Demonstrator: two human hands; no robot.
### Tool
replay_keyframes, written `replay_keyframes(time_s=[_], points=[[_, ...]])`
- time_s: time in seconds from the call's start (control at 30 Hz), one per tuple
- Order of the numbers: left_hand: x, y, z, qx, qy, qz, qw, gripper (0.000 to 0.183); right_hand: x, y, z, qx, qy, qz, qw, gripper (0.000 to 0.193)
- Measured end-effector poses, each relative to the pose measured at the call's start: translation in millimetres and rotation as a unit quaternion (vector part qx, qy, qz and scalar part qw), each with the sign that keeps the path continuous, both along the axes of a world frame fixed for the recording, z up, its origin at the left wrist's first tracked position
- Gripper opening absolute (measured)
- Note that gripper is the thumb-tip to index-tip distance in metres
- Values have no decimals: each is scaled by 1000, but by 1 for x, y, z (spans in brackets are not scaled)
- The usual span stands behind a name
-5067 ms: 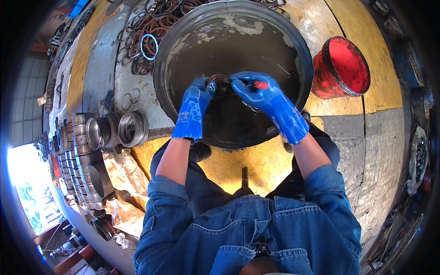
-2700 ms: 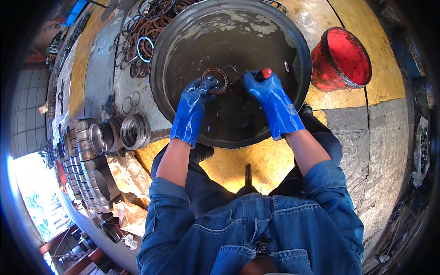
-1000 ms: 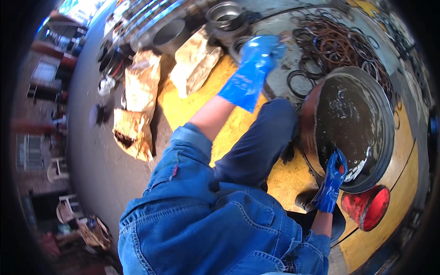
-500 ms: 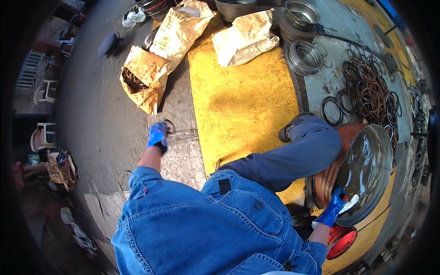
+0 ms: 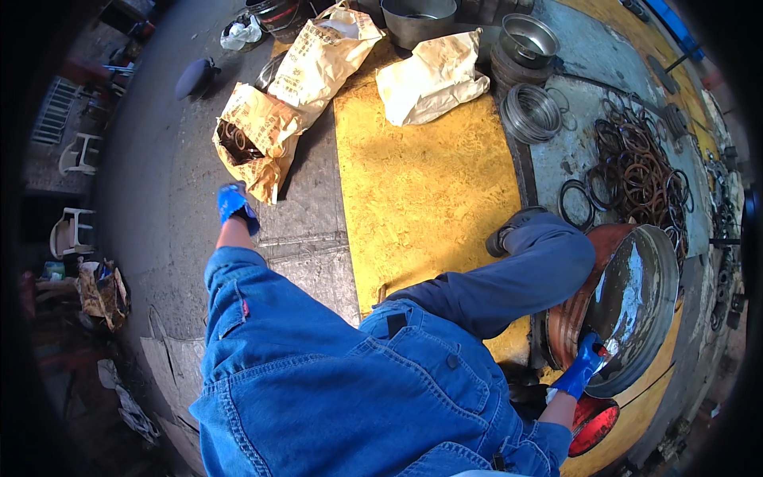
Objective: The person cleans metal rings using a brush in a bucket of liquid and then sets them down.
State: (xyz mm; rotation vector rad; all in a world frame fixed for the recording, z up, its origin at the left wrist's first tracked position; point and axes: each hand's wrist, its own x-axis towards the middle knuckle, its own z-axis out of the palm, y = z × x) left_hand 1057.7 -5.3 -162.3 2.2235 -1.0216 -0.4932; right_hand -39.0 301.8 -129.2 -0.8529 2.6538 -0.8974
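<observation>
My left hand (image 5: 237,208), in a blue glove, is stretched out just short of a brown paper sack (image 5: 274,176). Dark rings (image 5: 237,143) show in the sack's open mouth. No ring can be seen in that hand, and its fingers are too unclear to read. At the near rim of a wide round metal tub (image 5: 668,326), my gloved right hand (image 5: 584,367) is closed around something with a small red end, mostly hidden by the glove. The tub has rusty outer walls and a shiny, wet-looking inside.
A heap of dark and rusty rings (image 5: 636,171) lies beyond the tub, beside wire-like coils (image 5: 531,114) and a metal pot (image 5: 528,40). Another paper sack (image 5: 326,60) and a pale folded sack (image 5: 433,78) lie ahead. A red round container (image 5: 592,425) sits below the tub.
My left hand has moved forward and left toward the sack; the dark ring it held is no longer visible in it. My right hand stays at the tub's rim.
</observation>
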Motion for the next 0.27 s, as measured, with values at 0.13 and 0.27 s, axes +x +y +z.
replay_keyframes(time_s=[0.13,0.27], points=[[-180,30,-11,67,306,36,949,21,3,12,44,-60,-83,-99,990,45],[-279,5,111,-36,403,-38,913,41,84,-6,100,-181,-230,-84,952,60]])
